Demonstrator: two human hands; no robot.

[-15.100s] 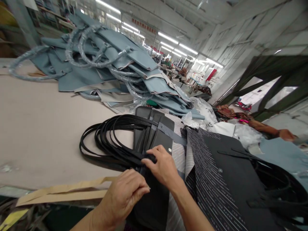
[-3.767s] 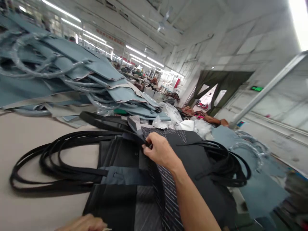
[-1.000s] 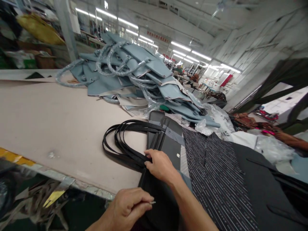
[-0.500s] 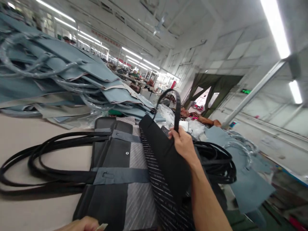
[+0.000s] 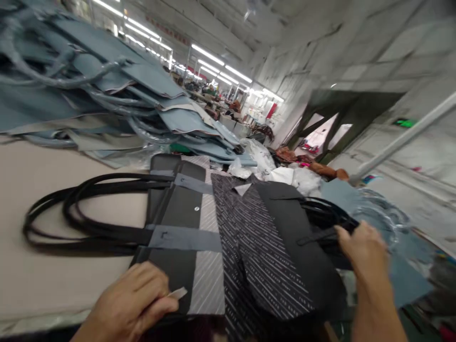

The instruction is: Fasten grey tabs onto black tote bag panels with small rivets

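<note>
Black bag panels (image 5: pixel 178 209) with grey patterned lining and grey strips lie stacked in the middle, their long black handles (image 5: pixel 89 237) looping left over the pale table. Beside them a black panel (image 5: pixel 292 204) with dark printed lining (image 5: pixel 263 247) lies open to the right. My left hand (image 5: pixel 138 294) is closed at the stack's near edge, a small pale scrap (image 5: pixel 178 293) pinched between thumb and fingers. At the right, my right hand (image 5: pixel 363 247) is closed on a black handle (image 5: pixel 320 235) of the open panel.
Blue-grey bag pieces (image 5: pixel 142 90) with plastic-wrapped handles are heaped at the back left. More blue-grey pieces (image 5: pixel 406 275) lie at the right. Clear plastic (image 5: pixel 260 156) and brown items (image 5: pixel 327 171) sit behind the panels. The pale table (image 5: pixel 53 190) extends left.
My right hand has moved right and down with the handle, and the raised panel now lies folded over, showing its printed lining. My left hand has come further into view. The camera view has shifted.
</note>
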